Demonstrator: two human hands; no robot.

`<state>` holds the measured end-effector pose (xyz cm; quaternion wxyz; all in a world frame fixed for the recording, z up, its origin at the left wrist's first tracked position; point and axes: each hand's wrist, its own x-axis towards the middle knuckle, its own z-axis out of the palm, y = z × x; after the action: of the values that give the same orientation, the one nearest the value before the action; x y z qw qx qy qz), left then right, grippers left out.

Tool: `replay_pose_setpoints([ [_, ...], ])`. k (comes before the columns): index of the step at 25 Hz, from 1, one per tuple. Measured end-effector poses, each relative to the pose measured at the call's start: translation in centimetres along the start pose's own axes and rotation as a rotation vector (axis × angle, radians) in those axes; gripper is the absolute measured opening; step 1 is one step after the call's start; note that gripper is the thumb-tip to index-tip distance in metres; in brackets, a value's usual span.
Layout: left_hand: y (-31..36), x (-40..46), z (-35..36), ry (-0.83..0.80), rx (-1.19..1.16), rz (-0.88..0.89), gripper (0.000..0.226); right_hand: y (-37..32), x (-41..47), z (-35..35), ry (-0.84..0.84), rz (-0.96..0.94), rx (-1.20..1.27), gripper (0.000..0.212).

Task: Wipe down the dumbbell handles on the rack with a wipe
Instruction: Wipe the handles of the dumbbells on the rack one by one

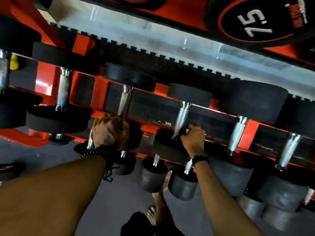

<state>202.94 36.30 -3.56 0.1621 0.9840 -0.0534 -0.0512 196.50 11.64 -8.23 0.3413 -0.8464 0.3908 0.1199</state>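
A red rack (85, 43) carries a row of black dumbbells with chrome handles. My left hand (110, 131) grips the lower end of one knurled dumbbell handle (125, 102) near the middle. On the neighbouring dumbbell handle (182, 116) to the right, my right hand (193, 139) has its fingers curled round the bottom end. A small pale scrap, apparently the wipe (187, 131), shows between those fingers; the rest of it is hidden and this handle looks blurred. More handles (237, 133) stand to the right and one handle (64, 89) to the left.
A lower row of smaller dumbbells (154, 176) sits just under my wrists. A black weight marked 75 (257, 21) lies on the shelf above at the top right. A yellow object (14, 63) shows at the far left. My bare feet (160, 198) stand on the grey floor.
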Motion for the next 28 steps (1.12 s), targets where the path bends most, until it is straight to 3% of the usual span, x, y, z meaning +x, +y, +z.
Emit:
replay_pose_setpoints([
  [3,0.0,-0.2,0.0,0.013,-0.013,-0.006,0.033,-1.0,0.1,0.2,-0.171,0.087,0.067,0.017],
  [5,-0.1,-0.3,-0.1,0.017,-0.029,-0.007,0.034,-1.9,-0.9,-0.3,-0.317,0.214,0.283,0.026],
  [9,-0.2,-0.2,0.1,0.011,-0.046,0.000,0.036,-2.4,0.1,-1.5,-0.572,0.433,0.747,0.065],
  [11,-0.1,-0.4,0.0,0.013,-0.039,-0.001,0.038,-2.8,0.3,-1.6,-0.653,0.440,0.713,0.080],
  [13,-0.2,-0.3,0.0,0.002,-0.045,-0.001,0.038,-3.1,-0.5,-0.9,-0.601,0.355,0.452,0.089],
  [14,-0.2,-0.2,0.0,0.002,-0.043,0.002,0.037,-3.1,-0.7,-0.7,-0.553,0.349,0.427,0.088],
  [18,-0.3,-0.2,0.1,-0.001,-0.036,-0.006,0.033,-3.5,0.7,-1.2,-0.633,0.473,0.859,0.071],
  [20,-0.3,-0.2,0.1,-0.019,-0.029,-0.015,0.032,-3.9,0.8,-1.2,-0.632,0.389,0.566,0.080],
  [22,-0.4,0.0,0.3,-0.045,-0.029,-0.024,0.033,-3.9,-0.5,-0.2,-0.521,0.331,0.316,0.094],
  [24,-0.6,0.0,0.4,-0.032,-0.033,-0.023,0.033,-3.9,-0.4,0.1,-0.509,0.378,0.448,0.099],
  [26,-0.5,-0.1,0.4,-0.023,-0.033,-0.016,0.033,-4.1,0.3,-0.5,-0.566,0.477,0.704,0.071],
  [28,-0.4,-0.1,0.4,-0.034,-0.026,-0.023,0.034,-4.0,0.4,-0.6,-0.564,0.409,0.593,0.054],
])
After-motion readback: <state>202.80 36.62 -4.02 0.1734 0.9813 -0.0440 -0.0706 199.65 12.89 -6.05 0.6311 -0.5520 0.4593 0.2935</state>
